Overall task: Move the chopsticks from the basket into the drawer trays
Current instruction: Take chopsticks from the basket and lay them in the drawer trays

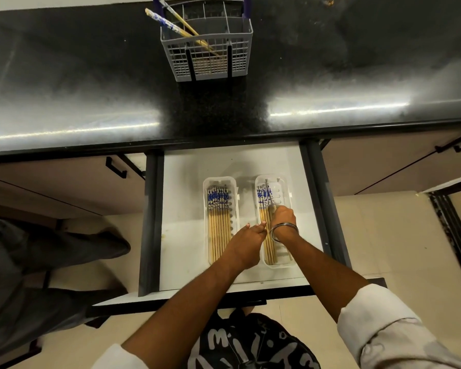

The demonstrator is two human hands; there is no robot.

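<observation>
Head view: looks down on a dark counter (64,75) with an open drawer (186,209) below it.
Right hand (284,218): over the right tray (284,259), fingers curled down around the upper part of a chopstick (270,206) that lies in or just above the row there; a metal bangle (284,231) sits on the wrist.
Left hand (246,242): between the two trays, fingers loosely extended, nothing in it; its heel covers the near end of the left tray (220,181).
Left tray contents: a full row of chopsticks (218,217), patterned blue-and-white ends toward the counter, bare wooden tips toward the person.
Right tray contents: a narrower row on its left side, same orientation; the right side shows bare slotted floor.
Basket (206,53): grey wire, on the counter well beyond the drawer, straight ahead of both hands.
Remaining chopsticks (171,23): at least two lean out of the basket's left compartment, patterned ends up and left.
Key relation: their long axis is tilted, while the tray rows run fore-and-aft, so each needs turning to match.
Nearer hand: probably the idle left.
</observation>
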